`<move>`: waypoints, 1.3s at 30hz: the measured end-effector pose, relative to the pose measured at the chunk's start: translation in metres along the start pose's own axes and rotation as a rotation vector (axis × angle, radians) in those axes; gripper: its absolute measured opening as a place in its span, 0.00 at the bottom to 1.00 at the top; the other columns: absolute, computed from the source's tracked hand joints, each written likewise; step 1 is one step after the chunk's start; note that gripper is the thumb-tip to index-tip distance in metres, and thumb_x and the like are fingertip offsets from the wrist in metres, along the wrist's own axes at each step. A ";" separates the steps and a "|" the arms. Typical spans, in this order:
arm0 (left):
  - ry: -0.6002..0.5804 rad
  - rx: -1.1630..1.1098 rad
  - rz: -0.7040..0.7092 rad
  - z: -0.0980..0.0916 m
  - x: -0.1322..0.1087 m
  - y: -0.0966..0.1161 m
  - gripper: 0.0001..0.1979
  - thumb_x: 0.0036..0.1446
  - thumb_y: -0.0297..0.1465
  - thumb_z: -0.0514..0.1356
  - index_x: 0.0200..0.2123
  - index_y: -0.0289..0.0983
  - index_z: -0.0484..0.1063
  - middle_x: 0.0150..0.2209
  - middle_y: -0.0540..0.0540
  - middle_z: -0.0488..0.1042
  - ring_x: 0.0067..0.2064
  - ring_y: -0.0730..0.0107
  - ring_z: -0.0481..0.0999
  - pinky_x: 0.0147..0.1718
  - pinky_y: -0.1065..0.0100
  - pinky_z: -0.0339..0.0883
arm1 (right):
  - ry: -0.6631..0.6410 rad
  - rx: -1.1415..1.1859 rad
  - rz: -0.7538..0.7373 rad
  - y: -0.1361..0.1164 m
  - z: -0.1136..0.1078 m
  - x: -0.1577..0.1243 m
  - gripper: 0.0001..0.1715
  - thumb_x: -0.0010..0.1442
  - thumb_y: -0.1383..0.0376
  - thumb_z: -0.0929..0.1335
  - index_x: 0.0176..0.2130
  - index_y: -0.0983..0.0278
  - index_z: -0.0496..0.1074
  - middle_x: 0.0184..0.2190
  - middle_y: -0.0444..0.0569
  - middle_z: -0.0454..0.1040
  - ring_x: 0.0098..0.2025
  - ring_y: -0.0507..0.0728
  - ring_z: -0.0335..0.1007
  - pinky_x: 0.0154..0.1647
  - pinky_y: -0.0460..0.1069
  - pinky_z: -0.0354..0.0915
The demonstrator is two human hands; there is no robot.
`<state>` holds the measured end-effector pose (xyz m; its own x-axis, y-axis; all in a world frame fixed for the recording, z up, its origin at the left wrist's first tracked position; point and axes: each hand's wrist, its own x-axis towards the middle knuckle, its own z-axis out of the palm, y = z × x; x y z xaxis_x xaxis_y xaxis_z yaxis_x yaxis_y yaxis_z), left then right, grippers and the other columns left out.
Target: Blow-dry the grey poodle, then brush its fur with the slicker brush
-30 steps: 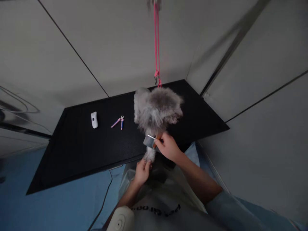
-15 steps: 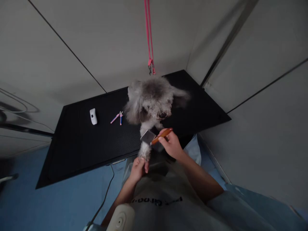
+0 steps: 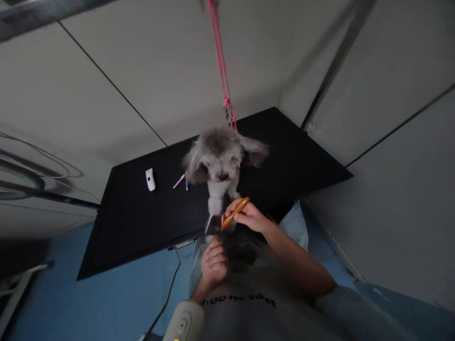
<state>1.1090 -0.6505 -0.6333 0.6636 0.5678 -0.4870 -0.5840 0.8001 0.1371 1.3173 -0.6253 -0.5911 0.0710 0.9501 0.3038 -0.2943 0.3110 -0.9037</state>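
Observation:
A fluffy grey dog is on the black grooming table, facing me with one front leg stretched toward me. My right hand grips the orange-brown handle of a slicker brush. The brush's flat head lies across the lower part of that leg. Below it, my left hand is closed around the end of the dog's front paw, which the fingers mostly hide.
On the table's left lie a white hand-held device and pink-and-blue nail clippers, partly behind the dog's ear. A pink grooming loop hangs behind the dog. A cable runs below the table edge.
The brush has moved down the leg toward the paw. My left hand has turned, its knuckles now facing up. The dog's head has shifted left, and the camera view has moved.

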 end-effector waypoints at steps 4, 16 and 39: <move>-0.035 0.022 -0.018 -0.014 -0.001 0.002 0.16 0.62 0.25 0.52 0.22 0.38 0.54 0.11 0.60 0.45 0.11 0.86 0.33 0.08 0.82 0.32 | 0.220 -0.023 -0.053 0.000 -0.009 0.012 0.19 0.53 0.51 0.72 0.36 0.60 0.66 0.34 0.46 0.73 0.40 0.55 0.73 0.49 0.54 0.67; -0.116 0.114 -0.026 -0.029 0.004 0.007 0.15 0.63 0.30 0.52 0.22 0.39 0.57 0.11 0.58 0.46 0.11 0.82 0.32 0.06 0.78 0.34 | 0.202 -0.154 -0.148 -0.019 -0.001 0.012 0.16 0.57 0.54 0.70 0.40 0.61 0.68 0.38 0.49 0.74 0.44 0.57 0.72 0.49 0.56 0.68; -0.052 0.205 0.003 -0.015 0.011 0.002 0.18 0.59 0.29 0.57 0.24 0.40 0.48 0.12 0.62 0.42 0.13 0.84 0.29 0.10 0.78 0.35 | 0.537 0.051 0.107 0.044 0.007 -0.050 0.17 0.55 0.54 0.71 0.38 0.59 0.64 0.35 0.44 0.72 0.37 0.54 0.71 0.41 0.50 0.68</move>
<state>1.1083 -0.6458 -0.6514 0.6881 0.5752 -0.4423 -0.4824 0.8180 0.3134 1.2938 -0.6589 -0.6442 0.5105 0.8599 0.0026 -0.3713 0.2232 -0.9013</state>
